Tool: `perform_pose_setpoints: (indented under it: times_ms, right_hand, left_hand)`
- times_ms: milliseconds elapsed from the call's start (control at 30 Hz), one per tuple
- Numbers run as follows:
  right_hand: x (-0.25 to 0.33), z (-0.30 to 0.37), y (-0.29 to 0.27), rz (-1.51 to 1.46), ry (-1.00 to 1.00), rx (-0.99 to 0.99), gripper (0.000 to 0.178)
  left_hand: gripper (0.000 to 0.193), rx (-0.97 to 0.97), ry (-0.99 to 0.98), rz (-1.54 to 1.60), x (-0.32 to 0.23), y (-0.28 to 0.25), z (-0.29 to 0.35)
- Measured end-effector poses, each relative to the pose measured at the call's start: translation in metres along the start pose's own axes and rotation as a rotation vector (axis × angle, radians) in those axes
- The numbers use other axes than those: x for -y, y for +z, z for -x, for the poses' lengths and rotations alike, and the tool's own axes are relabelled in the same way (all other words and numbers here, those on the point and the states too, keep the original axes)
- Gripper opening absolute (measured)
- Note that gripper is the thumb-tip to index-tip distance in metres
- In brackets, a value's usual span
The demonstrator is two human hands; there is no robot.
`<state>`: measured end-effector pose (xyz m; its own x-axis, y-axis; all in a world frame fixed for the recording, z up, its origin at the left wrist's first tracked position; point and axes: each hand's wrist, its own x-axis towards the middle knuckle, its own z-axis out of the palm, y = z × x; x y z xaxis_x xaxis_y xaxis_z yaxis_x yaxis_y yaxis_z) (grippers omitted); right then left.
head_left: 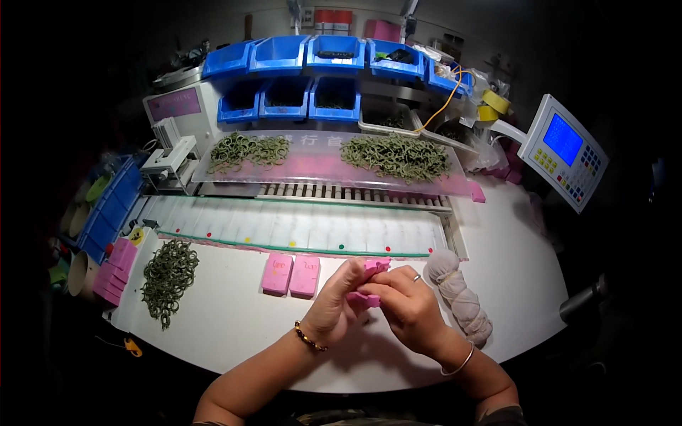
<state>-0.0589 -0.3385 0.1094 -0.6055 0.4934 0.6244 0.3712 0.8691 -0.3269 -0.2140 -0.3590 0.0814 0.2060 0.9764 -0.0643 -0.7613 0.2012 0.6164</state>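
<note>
Over the front of the white table, my left hand point(337, 305) is closed round a pink rubber mold point(375, 267). Part of the mold shows above my fingers and part below, and its middle is covered. My right hand point(410, 304) meets it from the other side, fingers bent and pressed in at the mold. Whether a small piece lies between those fingertips is hidden. Just left of my hands, two more pink molds point(305, 276) with handwritten marks lie flat side by side. A wrapped off-white cloth roll point(463, 298) rests close to my right hand.
A heap of green rings point(169, 277) lies at left beside stacked pink blocks point(117, 273). Further back are a glass-topped strip point(298, 224), a clear tray point(312, 167) bearing green rings, and blue bins point(335, 53). A control panel point(566, 153) juts in at right.
</note>
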Motion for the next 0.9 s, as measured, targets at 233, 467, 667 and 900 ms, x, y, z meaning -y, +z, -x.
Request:
perform_pose_setpoints:
  times_ms: [233,467,667,900]
  right_hand:
    - [0.026,0.017,0.019,0.356,-0.189,0.004,0.040]
    - [-0.005,0.050,-0.026,0.541,0.277,0.132,0.068]
    - [-0.063,0.075,-0.069,0.231,0.658,0.290,0.082]
    - [-0.002,0.017,-0.075,0.643,0.066,-0.294,0.061]
  left_hand:
    - [0.037,-0.179,-0.082,0.036,-0.003,-0.004,-0.019]
    - [0.036,-0.185,-0.132,0.110,-0.013,-0.026,-0.023]
    - [0.033,-0.243,-0.168,0.041,-0.001,-0.011,-0.021]
    - [0.034,-0.247,-0.157,0.025,0.014,-0.037,-0.016]
